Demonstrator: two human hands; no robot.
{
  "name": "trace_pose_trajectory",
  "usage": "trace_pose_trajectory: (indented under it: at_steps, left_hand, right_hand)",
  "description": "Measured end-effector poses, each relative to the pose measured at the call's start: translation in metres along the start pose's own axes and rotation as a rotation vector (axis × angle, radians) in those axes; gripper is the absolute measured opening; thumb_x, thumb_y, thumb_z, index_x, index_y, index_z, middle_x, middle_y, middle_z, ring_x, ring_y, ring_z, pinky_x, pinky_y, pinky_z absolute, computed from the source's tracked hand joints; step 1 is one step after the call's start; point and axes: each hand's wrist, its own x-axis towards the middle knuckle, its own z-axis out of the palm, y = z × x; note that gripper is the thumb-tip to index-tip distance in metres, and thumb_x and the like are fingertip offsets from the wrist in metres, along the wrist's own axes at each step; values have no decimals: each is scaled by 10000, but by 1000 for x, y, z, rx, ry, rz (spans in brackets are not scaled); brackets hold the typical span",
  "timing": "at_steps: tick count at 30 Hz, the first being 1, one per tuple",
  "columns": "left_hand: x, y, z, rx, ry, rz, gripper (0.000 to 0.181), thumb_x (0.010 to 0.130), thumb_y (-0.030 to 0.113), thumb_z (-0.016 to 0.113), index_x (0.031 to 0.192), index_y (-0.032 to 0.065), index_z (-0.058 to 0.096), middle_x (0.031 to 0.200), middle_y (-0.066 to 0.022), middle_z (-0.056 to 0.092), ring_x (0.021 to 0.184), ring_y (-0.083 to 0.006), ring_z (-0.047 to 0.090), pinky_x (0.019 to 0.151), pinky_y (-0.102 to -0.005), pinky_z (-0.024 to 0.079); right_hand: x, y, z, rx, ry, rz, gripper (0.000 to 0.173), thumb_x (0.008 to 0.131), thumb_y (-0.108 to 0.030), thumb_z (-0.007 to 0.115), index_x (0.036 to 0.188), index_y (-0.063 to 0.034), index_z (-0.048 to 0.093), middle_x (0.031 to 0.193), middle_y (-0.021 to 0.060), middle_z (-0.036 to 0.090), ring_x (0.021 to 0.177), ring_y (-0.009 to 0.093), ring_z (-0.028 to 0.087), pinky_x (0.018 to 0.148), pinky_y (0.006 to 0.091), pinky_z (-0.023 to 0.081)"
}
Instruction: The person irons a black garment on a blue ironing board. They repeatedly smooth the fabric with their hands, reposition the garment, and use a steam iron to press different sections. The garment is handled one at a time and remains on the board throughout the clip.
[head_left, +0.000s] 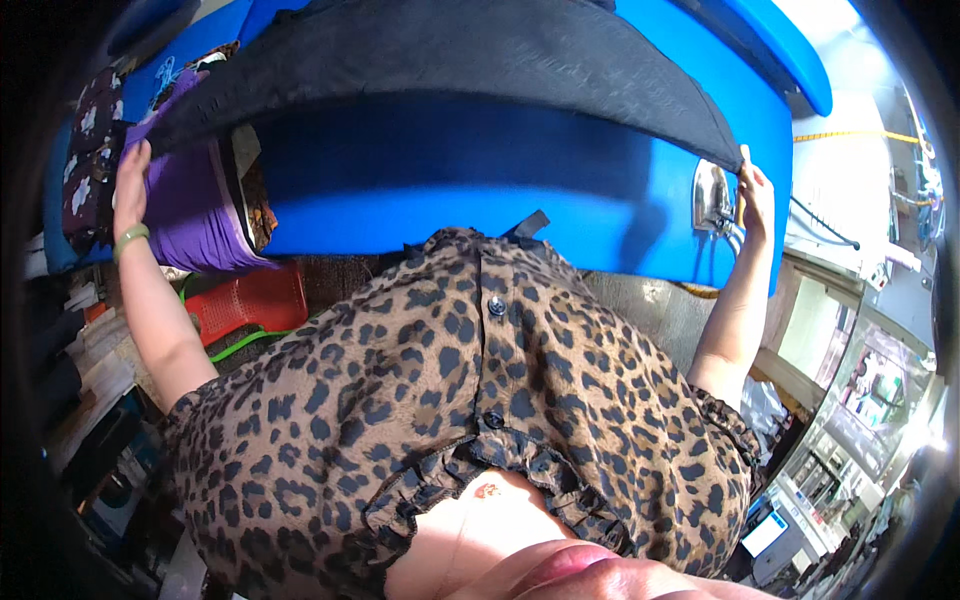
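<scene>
A wide piece of black fabric stretches between my two hands over a blue ironing table. My left hand, with a green bangle at the wrist, grips the cloth's left end above a purple garment. At the other end, my right hand pinches a corner between thumb and fingers. The near edge of the cloth sags slightly and casts a shadow on the blue cover. Just left of my right hand is a silver iron on the table; its handle side is partly hidden.
Folded dark floral fabric lies at the table's left end. A red plastic basket with green edging sits below the table's front edge. Right of the table are a narrow blue padded board, a yellow-orange cord and a glass-fronted cabinet.
</scene>
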Motion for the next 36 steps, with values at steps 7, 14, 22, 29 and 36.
trace_pose_trajectory:
  at_steps: [7, 14, 22, 29, 36]
  left_hand:
    - [-72, -168, 42, 316, -122, -49, 305, 884, 244, 573, 1014, -27, 625, 912, -11, 620, 821, -89, 511, 785, -262, 411]
    - [-108, -119, 133, 150, 124, -631, 537, 770, 331, 698, 1100, -66, 547, 771, -86, 599, 500, -113, 529, 420, -221, 401]
    - [-100, -112, 58, 194, 172, -414, 377, 789, 118, 684, 1092, -47, 532, 782, -60, 598, 548, -97, 560, 464, -204, 451]
    - [-128, -132, 32, 337, 149, -460, 220, 784, 86, 667, 954, 6, 553, 726, -35, 558, 489, -90, 526, 403, -220, 419]
    - [-142, -181, 63, 966, 233, -244, 255, 733, 151, 637, 976, 119, 568, 935, -145, 614, 894, -372, 566, 789, -438, 448]
  right_hand:
    - [-55, 85, 53, -11, -238, 402, 285, 885, -303, 552, 962, -32, 594, 738, 16, 571, 630, 116, 558, 591, 240, 478]
    - [-54, 93, 87, -4, -122, 529, 346, 864, -327, 583, 923, 13, 579, 762, 96, 622, 601, 158, 608, 530, 282, 518]
    - [-64, 50, 63, -227, -195, 253, 319, 795, -292, 678, 667, -24, 561, 568, 42, 555, 501, 110, 531, 471, 245, 422]
    - [-89, 46, 58, -378, -302, 261, 332, 794, -300, 680, 680, -7, 572, 547, 60, 566, 464, 124, 546, 461, 259, 447]
    - [-80, 98, 90, -799, -470, 201, 337, 761, -316, 692, 734, 14, 631, 554, 128, 612, 514, 226, 623, 553, 342, 498]
